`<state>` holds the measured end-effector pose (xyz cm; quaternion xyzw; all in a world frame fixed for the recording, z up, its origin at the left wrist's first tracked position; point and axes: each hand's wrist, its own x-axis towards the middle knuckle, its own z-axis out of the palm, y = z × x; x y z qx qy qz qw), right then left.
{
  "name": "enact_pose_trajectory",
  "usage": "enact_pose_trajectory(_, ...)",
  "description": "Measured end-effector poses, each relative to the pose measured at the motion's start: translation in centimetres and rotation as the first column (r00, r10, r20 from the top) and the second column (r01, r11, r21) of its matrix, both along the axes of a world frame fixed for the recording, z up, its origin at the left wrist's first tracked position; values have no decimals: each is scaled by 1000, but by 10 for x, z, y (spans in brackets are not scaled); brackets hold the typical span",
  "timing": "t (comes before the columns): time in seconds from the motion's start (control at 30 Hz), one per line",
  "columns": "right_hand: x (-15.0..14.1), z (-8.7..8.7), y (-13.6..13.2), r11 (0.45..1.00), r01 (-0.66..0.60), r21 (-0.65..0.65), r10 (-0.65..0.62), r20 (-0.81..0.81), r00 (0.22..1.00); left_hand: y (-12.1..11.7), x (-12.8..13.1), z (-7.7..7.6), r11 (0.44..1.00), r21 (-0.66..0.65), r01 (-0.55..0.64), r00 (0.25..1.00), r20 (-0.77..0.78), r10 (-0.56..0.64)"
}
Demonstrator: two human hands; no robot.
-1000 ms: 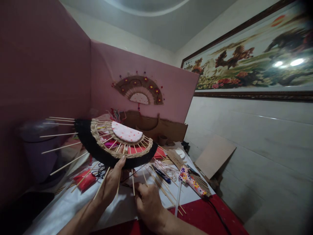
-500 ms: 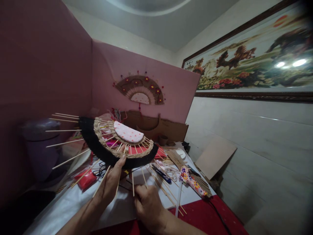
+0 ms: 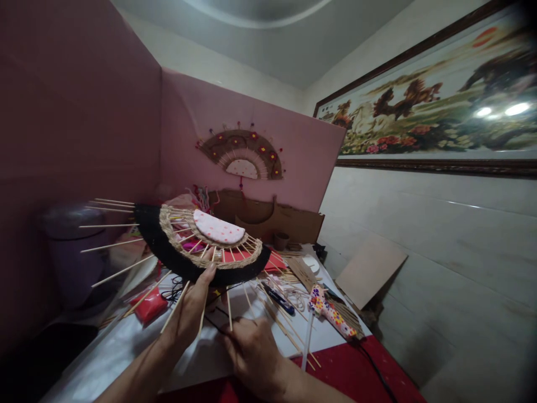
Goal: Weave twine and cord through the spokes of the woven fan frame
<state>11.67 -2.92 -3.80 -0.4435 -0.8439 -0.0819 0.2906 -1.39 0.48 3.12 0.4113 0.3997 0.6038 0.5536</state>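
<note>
A half-round fan made of thin sticks, with a black outer band, braided twine and a white dotted centre, is tilted above the table. My left hand grips it at the lower edge, thumb across the front. Bare stick ends jut out beyond the black band. Below the fan, to the right, my right hand is closed, its fingers pinched near the stick ends. A thin black cord runs to these fingers; their tips are partly hidden.
A flowered glue gun lies at the right, its cable trailing over the red cloth. Near it are a dark blue cutter and loose sticks. A red packet lies left. Another decorated fan hangs on the pink panel.
My right hand has shifted slightly left and turned a little. The fan has stayed nearly still in my left hand. The view has moved slightly.
</note>
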Motion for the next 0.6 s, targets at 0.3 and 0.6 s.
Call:
enact_pose_trajectory(0.3,2,12,-7,960,-277,48,273,85,958,0,-2,-2,999,4,50,998,22,-51)
enact_pose_trajectory(0.6,3,14,-11,960,-269,72,261,102,960,5,-4,-9,996,80,48,997,56,-53)
